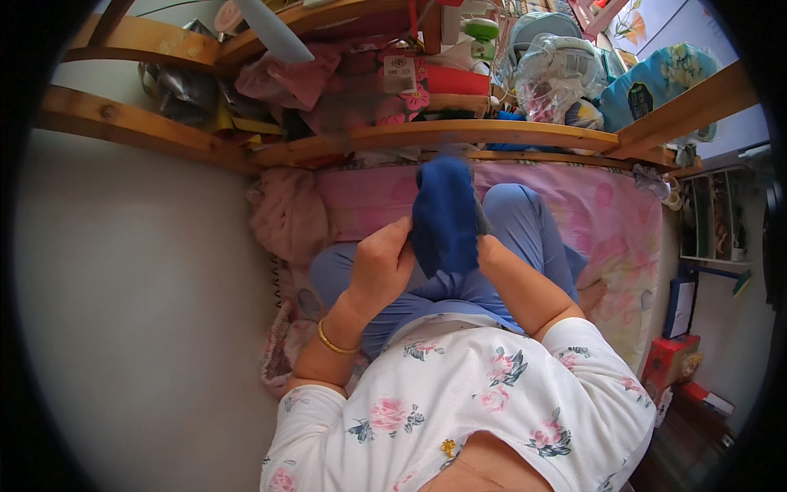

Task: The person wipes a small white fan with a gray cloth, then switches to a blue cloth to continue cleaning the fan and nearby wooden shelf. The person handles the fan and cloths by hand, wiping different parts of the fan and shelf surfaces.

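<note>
A piece of dark blue cloth (pixel 447 215), somewhat blurred, is held up above my lap. A grey part shows along its right edge; whether it is a sock or another small garment is unclear. My left hand (pixel 382 258) grips the cloth's left edge between thumb and curled fingers, and a gold bangle (pixel 336 339) circles that wrist. On the other side, my right hand (pixel 486 251) goes behind or into the cloth, so its fingers are hidden. Beneath both hands are my crossed legs in blue trousers (pixel 522 227).
I sit on a bed with a pink patterned sheet (pixel 615 246). A crumpled pink cloth (pixel 289 212) lies at its left, by the white wall (pixel 141 277). Beyond the wooden bed rail (pixel 455 132) are bags, a blue package (pixel 658 86) and a green-capped bottle (pixel 481 38).
</note>
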`<state>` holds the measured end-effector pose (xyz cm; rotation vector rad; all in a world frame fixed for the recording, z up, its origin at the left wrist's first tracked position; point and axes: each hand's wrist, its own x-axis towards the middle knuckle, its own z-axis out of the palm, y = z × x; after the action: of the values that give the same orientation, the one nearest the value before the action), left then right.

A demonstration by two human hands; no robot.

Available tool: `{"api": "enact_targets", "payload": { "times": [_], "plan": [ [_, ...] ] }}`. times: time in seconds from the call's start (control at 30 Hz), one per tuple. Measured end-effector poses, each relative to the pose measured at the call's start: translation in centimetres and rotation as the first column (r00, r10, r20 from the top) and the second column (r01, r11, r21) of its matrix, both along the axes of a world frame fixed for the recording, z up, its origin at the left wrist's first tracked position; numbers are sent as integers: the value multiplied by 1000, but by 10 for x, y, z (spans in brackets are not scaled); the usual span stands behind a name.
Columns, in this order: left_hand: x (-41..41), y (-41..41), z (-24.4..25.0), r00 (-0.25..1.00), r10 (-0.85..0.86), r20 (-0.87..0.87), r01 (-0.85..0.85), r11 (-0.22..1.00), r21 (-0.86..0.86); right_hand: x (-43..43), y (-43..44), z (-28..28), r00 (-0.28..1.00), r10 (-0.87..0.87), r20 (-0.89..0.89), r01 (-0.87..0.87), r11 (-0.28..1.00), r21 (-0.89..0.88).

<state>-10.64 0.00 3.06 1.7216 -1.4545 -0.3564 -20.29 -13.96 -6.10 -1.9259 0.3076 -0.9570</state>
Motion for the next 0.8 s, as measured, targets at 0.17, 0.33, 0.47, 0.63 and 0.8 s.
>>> {"api": "enact_targets", "payload": {
  "times": [0.17, 0.33, 0.47, 0.63, 0.8],
  "plan": [
    [9, 11, 7, 955, 0, -296, 26, 996, 85, -4, -8, 53, 982, -94, -163, 10, 892, -452],
    [12, 18, 10, 890, 83, -449, -70, 996, 47, 11, -26, 22, 960, -100, -260, 180, 935, 305],
    [14, 17, 6, 948, 57, -313, -56, 998, 15, 5, -9, 72, 877, -240, -416, 13, 878, -479],
    [8, 11, 7, 972, 51, -229, -59, 998, -29, 8, 4, 46, 987, -144, 78, 145, 989, -5],
    [7, 10, 1, 964, 151, -220, -178, 978, -108, 22, 13, 47, 990, -131, -50, 140, 911, 387]
  ]
}}
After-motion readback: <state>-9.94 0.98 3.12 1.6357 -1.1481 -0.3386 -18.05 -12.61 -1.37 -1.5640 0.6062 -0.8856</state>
